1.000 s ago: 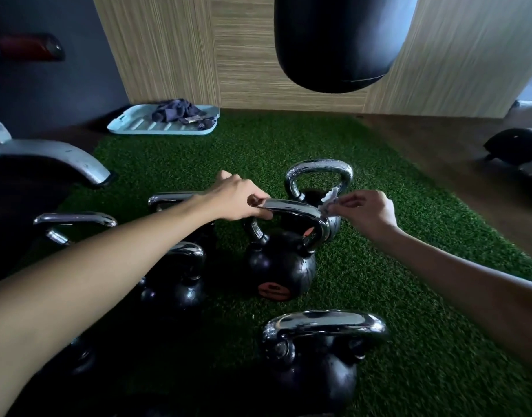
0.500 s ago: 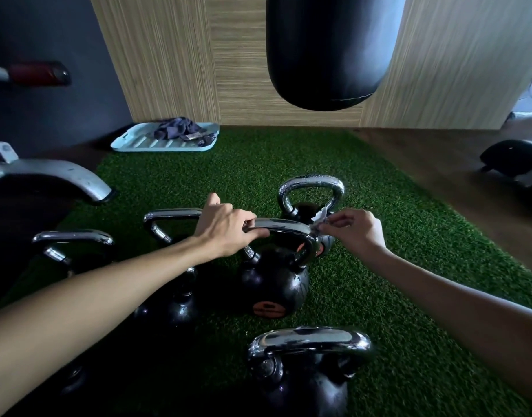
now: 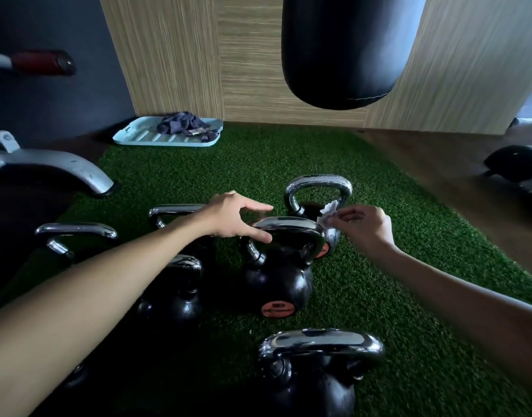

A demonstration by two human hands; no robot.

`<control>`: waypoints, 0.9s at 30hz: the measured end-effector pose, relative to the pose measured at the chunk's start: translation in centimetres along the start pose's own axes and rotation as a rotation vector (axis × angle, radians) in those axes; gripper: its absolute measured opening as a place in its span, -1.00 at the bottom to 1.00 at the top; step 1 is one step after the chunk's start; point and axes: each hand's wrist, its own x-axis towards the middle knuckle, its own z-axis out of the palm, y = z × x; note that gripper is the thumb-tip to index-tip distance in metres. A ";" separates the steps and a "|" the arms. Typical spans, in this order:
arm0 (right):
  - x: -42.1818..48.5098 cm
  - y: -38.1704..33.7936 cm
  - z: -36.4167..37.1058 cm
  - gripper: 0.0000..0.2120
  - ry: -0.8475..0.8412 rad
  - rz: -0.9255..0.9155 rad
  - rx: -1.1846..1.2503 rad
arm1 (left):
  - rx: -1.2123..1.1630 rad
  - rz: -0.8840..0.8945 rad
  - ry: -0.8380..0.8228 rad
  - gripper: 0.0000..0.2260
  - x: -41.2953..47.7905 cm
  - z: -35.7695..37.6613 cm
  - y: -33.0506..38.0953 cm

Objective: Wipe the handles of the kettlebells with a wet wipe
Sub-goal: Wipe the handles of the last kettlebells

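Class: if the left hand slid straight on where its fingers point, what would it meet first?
Probably the wet wipe pinched in the right hand, though depth is unclear; the far kettlebell's handle might come first.

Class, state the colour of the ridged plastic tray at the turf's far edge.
Light blue; the ridged plastic tray shows best in the head view.

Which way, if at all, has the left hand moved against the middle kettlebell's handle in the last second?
Yes. The left hand has lifted off the handle: it gripped the left end before; now its fingers spread open over it.
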 end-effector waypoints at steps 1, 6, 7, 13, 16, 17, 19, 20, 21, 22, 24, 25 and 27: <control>0.0 -0.4 -0.1 -0.76 0.008 0.002 -0.013 | -0.056 0.007 -0.025 -0.15 0.2 -0.3 0.0; 1.3 -2.8 -1.8 -0.78 0.031 -0.018 -0.240 | -0.196 0.053 -0.067 -0.39 3.6 -1.6 1.0; 1.9 -3.5 -2.4 -0.78 0.027 -0.030 -0.299 | -0.230 0.054 -0.040 -0.45 4.5 -1.8 1.3; 6.3 -6.4 -3.8 -0.75 0.087 -0.122 -0.304 | -0.391 -0.109 0.210 -0.60 9.5 -1.7 2.9; 7.5 -5.3 -3.1 -0.75 0.059 -0.133 -0.212 | -0.269 -0.095 0.198 -0.60 10.4 -1.7 3.4; 7.9 -4.7 -3.1 -0.74 0.035 -0.143 -0.196 | -0.215 -0.092 0.200 -0.59 10.5 -1.8 3.5; 9.0 -3.4 -3.5 -0.72 0.013 -0.161 -0.191 | -0.128 -0.102 0.209 -0.59 10.8 -1.8 4.1; 9.5 -2.7 -3.7 -0.72 0.019 -0.155 -0.184 | -0.091 -0.109 0.209 -0.58 11.0 -1.8 4.6; 10.2 -2.1 -3.9 -0.73 0.034 -0.141 -0.167 | -0.056 -0.114 0.201 -0.58 11.3 -1.8 5.2; 10.9 -1.5 -4.1 -0.73 0.046 -0.127 -0.144 | -0.015 -0.115 0.191 -0.56 11.8 -1.7 5.9; 12.3 -0.7 -4.2 -0.73 0.050 -0.106 -0.094 | 0.050 -0.113 0.188 -0.50 13.3 -1.4 7.2; 13.1 -0.4 -4.3 -0.73 0.040 -0.111 -0.068 | 0.063 -0.121 0.187 -0.45 14.1 -1.3 7.9; 14.8 0.0 -4.4 -0.74 -0.005 -0.154 -0.054 | 0.087 -0.155 0.159 -0.36 16.3 -1.0 9.1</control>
